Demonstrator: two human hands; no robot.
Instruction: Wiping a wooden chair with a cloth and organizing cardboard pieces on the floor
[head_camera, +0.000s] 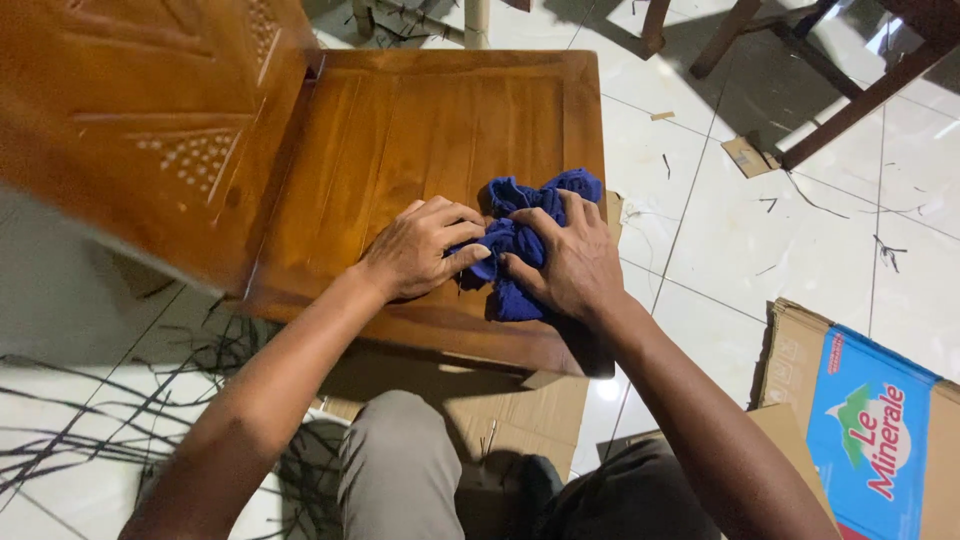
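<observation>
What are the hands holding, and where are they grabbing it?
Both hands hold a blue cloth bunched on the wooden chair seat. The left hand pinches its left edge; the right hand grips its right side and middle.

cloth (520, 250) on chair seat (400, 130), cardboard box (870, 430) right on floor (720, 220)

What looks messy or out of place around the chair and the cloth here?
The floor is littered: dark thin strips lie scattered at lower left, and cardboard scraps sit near the furniture legs at upper right. Flattened cardboard lies under the chair. Both the left hand and the right hand bunch the blue cloth; nothing looks spilled.
</observation>
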